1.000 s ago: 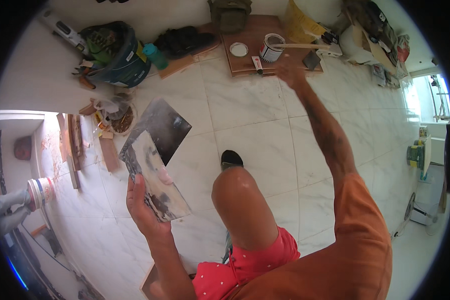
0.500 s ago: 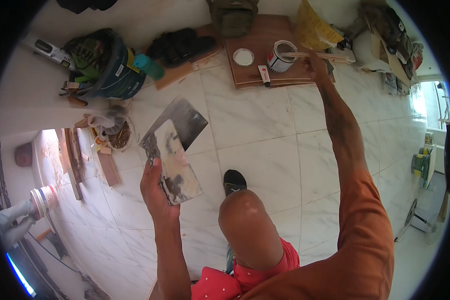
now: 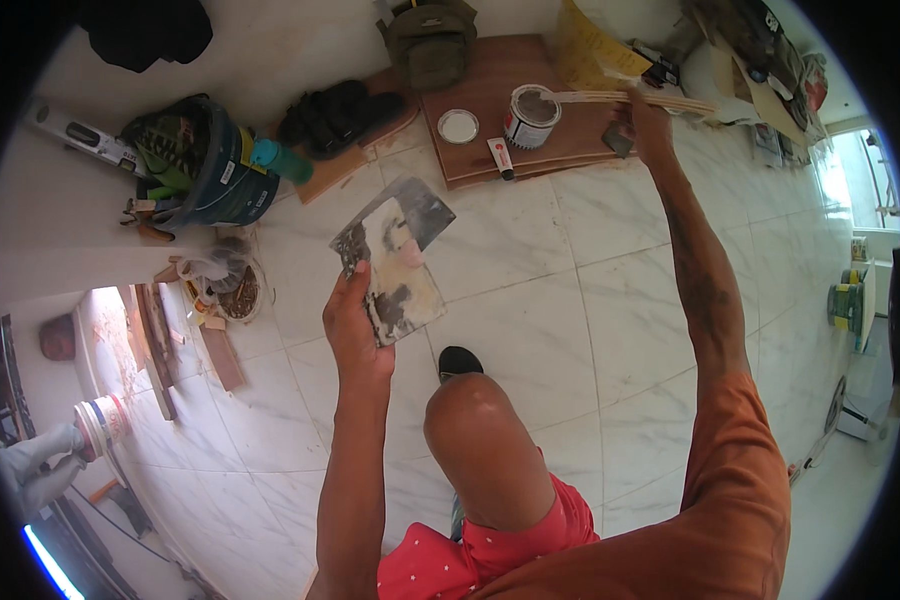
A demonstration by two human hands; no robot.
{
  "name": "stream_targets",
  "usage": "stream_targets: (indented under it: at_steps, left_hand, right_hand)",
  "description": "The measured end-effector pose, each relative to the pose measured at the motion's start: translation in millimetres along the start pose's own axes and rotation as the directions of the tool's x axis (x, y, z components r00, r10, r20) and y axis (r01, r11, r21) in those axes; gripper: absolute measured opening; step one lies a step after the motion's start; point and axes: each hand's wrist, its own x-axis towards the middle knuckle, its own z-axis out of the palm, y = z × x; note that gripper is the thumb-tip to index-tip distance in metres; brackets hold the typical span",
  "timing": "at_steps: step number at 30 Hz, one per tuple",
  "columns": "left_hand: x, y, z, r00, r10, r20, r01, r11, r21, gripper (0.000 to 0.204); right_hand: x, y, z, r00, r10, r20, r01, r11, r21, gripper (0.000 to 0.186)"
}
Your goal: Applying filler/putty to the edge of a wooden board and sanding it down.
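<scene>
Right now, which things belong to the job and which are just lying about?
Likely in the job: smeared plates in the left hand; wooden sticks by the right hand; open can; lid; tube.

Likely just lying about: green backpack; dark bucket; bottle; wood scraps.

Brown board (image 3: 510, 70) on tiled floor (image 3: 510, 300): can (image 3: 530, 126), tube (image 3: 500, 156), lid (image 3: 458, 126), perhaps dark plate (image 3: 617, 140).

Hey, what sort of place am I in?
Probably a room being renovated: an open can stands on a board, wood pieces lie on the tiled floor, and your left hand holds a smeared plate.
</scene>
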Motion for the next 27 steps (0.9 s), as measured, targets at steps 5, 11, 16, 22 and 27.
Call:
stream_targets:
  at_steps: [5, 11, 16, 22, 27]
  left_hand:
    - [4.4, -2.5, 2.5, 1.0, -0.002, 0.005, 0.002, 1.0, -0.017, 0.035]
    - [0.7, -2.7, 4.0, 0.999, -0.016, -0.029, 0.016, 1.0, 0.001, 0.036]
    - [-2.9, 0.9, 1.8, 1.0, 0.0, -0.021, 0.0, 1.0, 0.012, 0.038]
    - [-1.4, 7.8, -5.9, 0.999, 0.042, -0.027, -0.041, 0.998, 0.038, 0.039]
    - [7.5, 3.4, 2.5, 1.0, 0.028, -0.002, -0.028, 0.999, 0.044, 0.038]
  right_hand:
    - [1.9, 19.6, -3.3, 1.0, 0.028, -0.003, -0.028, 0.999, 0.024, 0.037]
    - [56.7, 96.5, 32.0, 0.818, -0.536, 0.208, 0.482, 0.44, -0.758, 0.034]
    - [49.4, 123.9, 70.9, 0.758, -0.61, 0.231, 0.578, 0.463, -0.672, 0.03]
    - [10.4, 87.4, 74.7, 0.98, -0.148, 0.136, 0.17, 0.97, -0.172, 0.034]
    - [-2.1, 63.9, 49.4, 0.998, 0.066, 0.009, -0.066, 0.998, 0.004, 0.032]
